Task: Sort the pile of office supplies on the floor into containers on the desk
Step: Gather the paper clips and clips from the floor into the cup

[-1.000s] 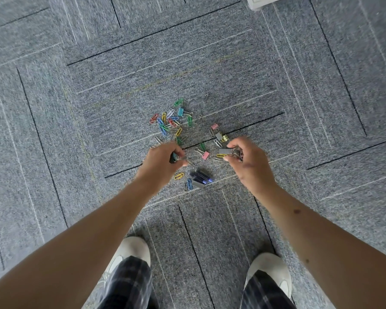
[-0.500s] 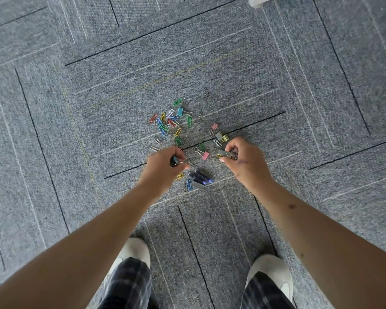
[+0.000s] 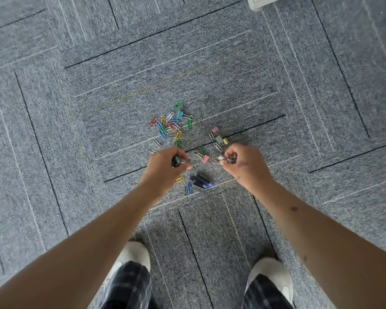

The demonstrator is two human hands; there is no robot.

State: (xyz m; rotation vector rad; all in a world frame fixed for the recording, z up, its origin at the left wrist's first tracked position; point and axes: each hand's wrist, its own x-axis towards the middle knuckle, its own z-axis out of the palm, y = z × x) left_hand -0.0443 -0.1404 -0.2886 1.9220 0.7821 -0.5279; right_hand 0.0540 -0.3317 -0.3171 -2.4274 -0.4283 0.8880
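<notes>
A scatter of coloured paper clips (image 3: 168,127) and small binder clips lies on the grey carpet. My left hand (image 3: 165,168) is curled round a dark binder clip (image 3: 176,162) just below the clip pile. My right hand (image 3: 245,166) pinches a dark binder clip (image 3: 230,160) beside a silver one (image 3: 220,157). Between my hands lies a pink binder clip (image 3: 205,158). Dark blue and grey clips (image 3: 200,183) sit lower, with a yellow paper clip (image 3: 179,179) and a blue one (image 3: 189,188) next to them. Farther off are a teal binder clip (image 3: 180,114), a pink one (image 3: 214,130) and a grey and gold pair (image 3: 222,139).
Grey carpet tiles (image 3: 76,108) with dark seams cover the floor all round. My two white shoes (image 3: 134,257) stand below the pile, with plaid trouser legs (image 3: 129,286) above them. A white corner of furniture (image 3: 261,2) shows at the top edge.
My right hand has curled tighter round the dark clip it was reaching into and drawn slightly back. My left hand keeps its clip and has barely moved.
</notes>
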